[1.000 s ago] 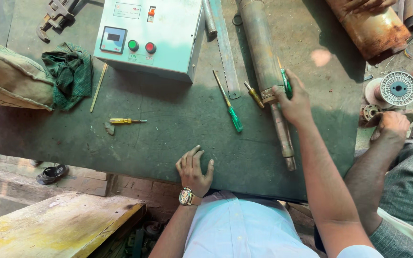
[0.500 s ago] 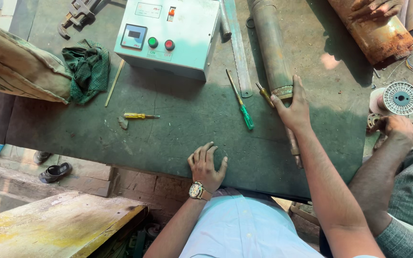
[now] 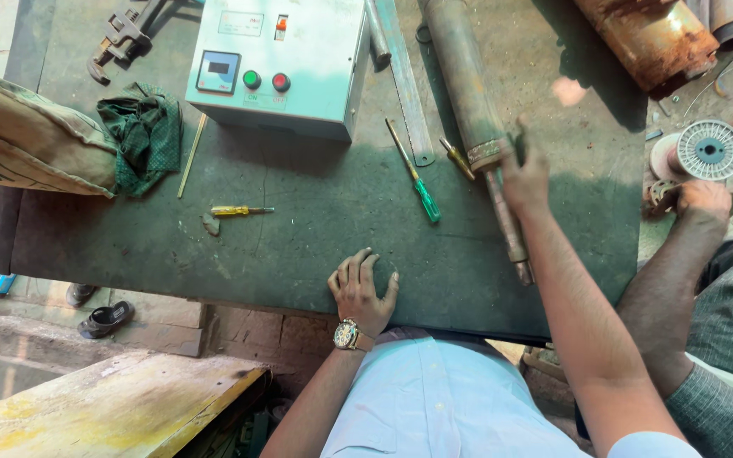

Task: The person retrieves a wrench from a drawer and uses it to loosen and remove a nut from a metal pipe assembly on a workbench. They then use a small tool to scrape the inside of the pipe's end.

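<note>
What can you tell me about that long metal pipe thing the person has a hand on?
The long metal cylinder lies flat on the dark green table, running from the far edge toward the person. It looks like dull, grimy grey-green steel with a brassy ring near its lower end, where a thinner rusty shaft sticks out. The right hand rests on that joint. A small yellow-handled tool lies alongside.

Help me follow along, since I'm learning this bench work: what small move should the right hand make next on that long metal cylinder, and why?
Probably close the right hand firmly around the long metal cylinder at its banded end. The hand lies on that joint where the thinner shaft comes out, fingers partly raised. The left hand rests flat on the green table, touching no tool.
</note>
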